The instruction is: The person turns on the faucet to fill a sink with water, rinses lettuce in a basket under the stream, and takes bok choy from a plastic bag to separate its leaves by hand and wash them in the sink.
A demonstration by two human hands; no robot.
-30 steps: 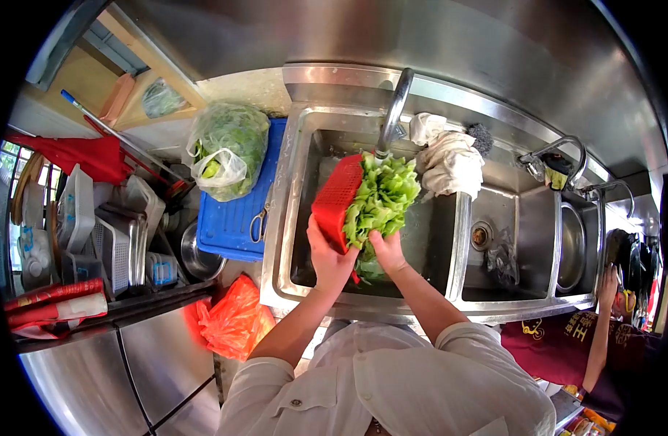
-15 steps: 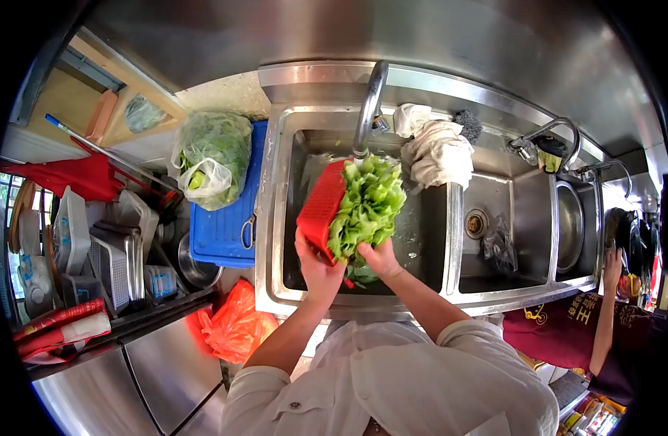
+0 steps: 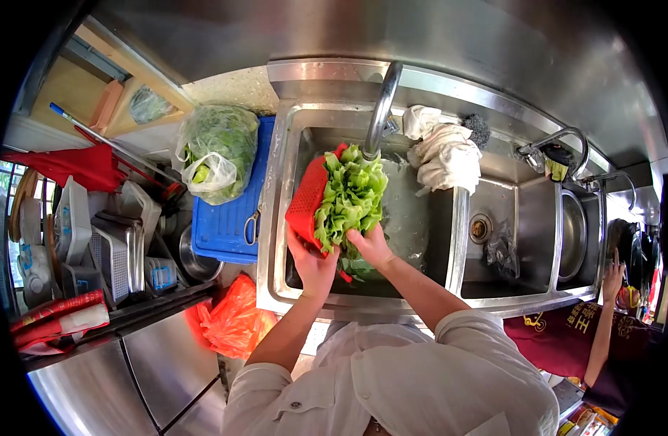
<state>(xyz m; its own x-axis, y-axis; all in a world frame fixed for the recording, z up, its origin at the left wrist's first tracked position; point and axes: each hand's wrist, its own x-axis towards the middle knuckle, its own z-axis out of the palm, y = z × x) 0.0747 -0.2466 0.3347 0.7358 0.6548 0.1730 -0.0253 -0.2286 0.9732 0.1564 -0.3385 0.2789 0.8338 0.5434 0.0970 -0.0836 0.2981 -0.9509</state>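
Hands over the sink (image 3: 430, 283), forearms converging.
Left hand (image 3: 314, 266) curls under red basket (image 3: 307, 198); right hand (image 3: 372, 245) cups lettuce (image 3: 352, 192), thumb up.

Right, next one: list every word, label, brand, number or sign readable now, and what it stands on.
"王", in yellow on the maroon shirt of the other person.
The other yellow characters on that shirt: too blurred to read.
Any print on the shiny red wrapping at the far left and the colourful packets at lower right: too small to read.
No writing shows on the red perforated plastic basket.
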